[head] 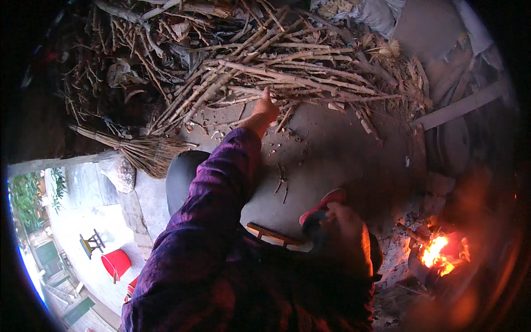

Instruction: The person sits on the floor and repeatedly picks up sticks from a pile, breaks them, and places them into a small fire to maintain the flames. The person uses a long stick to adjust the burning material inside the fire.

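Note:
My left hand (265, 108) reaches out to the near edge of a heap of dry sticks (298, 76), its thumb side up against the branches; whether its fingers close on a stick is hidden. Nearer my body, my right hand (343, 218) is blurred beside my knee and a red shoe (323, 205), and its finger positions are unclear. At the lower right a fire (439, 253) burns among ash and short pieces of wood. A twig broom (145, 151) lies left of my outstretched arm, below the heap.
A wooden stool (274, 234) shows beneath me. A board (460, 106) leans at the right. Sacks (375, 16) stand behind the sticks. Small twigs (283, 182) litter the floor. Outside at the lower left are a red bucket (116, 264) and a small stool (92, 244).

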Demonstrator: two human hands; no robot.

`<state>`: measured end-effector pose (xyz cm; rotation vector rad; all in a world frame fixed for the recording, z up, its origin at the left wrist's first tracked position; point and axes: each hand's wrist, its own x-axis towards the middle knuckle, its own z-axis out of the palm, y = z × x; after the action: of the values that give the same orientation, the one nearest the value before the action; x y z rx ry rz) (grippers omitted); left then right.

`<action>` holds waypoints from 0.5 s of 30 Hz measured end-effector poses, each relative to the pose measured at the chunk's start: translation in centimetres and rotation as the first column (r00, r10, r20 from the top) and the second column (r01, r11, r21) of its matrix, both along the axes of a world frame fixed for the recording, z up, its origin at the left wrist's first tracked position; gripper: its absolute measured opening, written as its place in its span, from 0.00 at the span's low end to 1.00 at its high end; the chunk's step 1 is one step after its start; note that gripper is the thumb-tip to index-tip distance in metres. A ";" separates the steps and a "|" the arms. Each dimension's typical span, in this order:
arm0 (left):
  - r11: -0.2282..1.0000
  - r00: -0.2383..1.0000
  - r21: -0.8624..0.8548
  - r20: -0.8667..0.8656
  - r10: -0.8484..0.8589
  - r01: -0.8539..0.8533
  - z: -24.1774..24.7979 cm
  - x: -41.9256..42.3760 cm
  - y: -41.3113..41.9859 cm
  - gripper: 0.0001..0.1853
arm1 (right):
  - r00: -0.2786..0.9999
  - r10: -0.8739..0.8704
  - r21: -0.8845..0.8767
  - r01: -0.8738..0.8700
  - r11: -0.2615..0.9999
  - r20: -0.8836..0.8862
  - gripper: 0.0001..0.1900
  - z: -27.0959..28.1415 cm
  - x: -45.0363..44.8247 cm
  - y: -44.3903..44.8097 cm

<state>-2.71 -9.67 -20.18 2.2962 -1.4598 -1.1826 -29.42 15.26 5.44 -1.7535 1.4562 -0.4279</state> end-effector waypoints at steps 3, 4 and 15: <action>0.990 0.989 -0.059 0.072 -0.127 0.131 -2.3 1.7 -0.5 0.42 | 1.000 0.005 0.040 -0.005 0.999 0.009 0.11 1.0 0.8 -0.5; 0.979 0.980 -0.095 0.100 -0.169 0.179 -3.6 2.2 -0.4 0.41 | 1.000 -0.007 0.056 0.007 0.998 -0.012 0.11 1.7 1.4 -0.7; 0.948 0.998 -0.316 0.052 -0.023 0.038 -3.2 3.9 2.0 0.23 | 0.998 0.057 0.018 -0.057 0.998 -0.024 0.10 1.9 1.1 -0.8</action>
<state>1.14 -7.67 -23.43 2.1020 -1.5762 -0.8310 -28.36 14.50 7.39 -1.7875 1.4192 -0.3644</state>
